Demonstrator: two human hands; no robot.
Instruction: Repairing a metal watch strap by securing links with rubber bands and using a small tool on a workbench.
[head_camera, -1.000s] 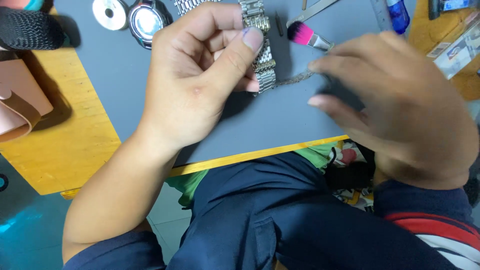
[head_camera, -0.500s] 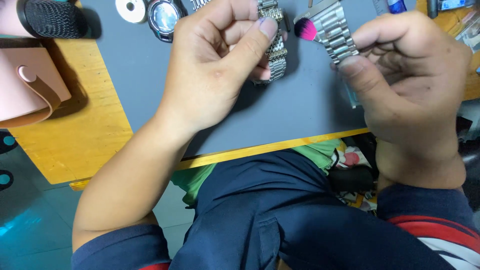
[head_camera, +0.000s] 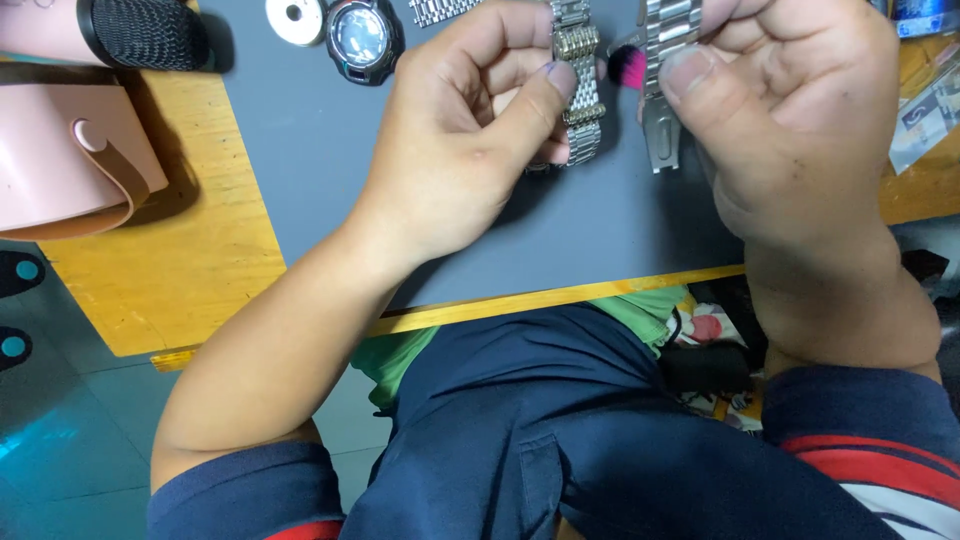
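L hand (head_camera: 470, 140) is curled over the grey mat (head_camera: 330, 170), thumb and forefinger pinched narrow on a silver metal watch band (head_camera: 580, 95). Band runs top to bottom, roughly 12 to 6 o'clock; thumb tip presses its left edge abt midway, other fingers tucked behind it, so the lower end pokes out below the thumb at 6. Top end runs up to the frame edge.

R hand (head_camera: 790, 120) sits at 3 o'clock from the L, fingers folded in tight, thumb clamped on a second silver band piece (head_camera: 665, 90). That piece hangs down from the thumb tip, free clasp end pointing to 6, just above the mat. The two bands are near each other, side by side, not touching as far as I can see.

Between them, a pink brush tip (head_camera: 628, 65) peeks out, mostly hidden behind the bands.

At 10 o'clock from the L hand: dark watch case (head_camera: 362, 38) face up on the mat, white round disc (head_camera: 295, 20) just beside it at 9. Another short band bit (head_camera: 440, 10) at the top edge.

Far at 9: pink holder (head_camera: 70, 170) on the yellow wooden table (head_camera: 190, 260), black mesh-headed object (head_camera: 145, 35) above it. Can't tell what the packets at the R edge are.
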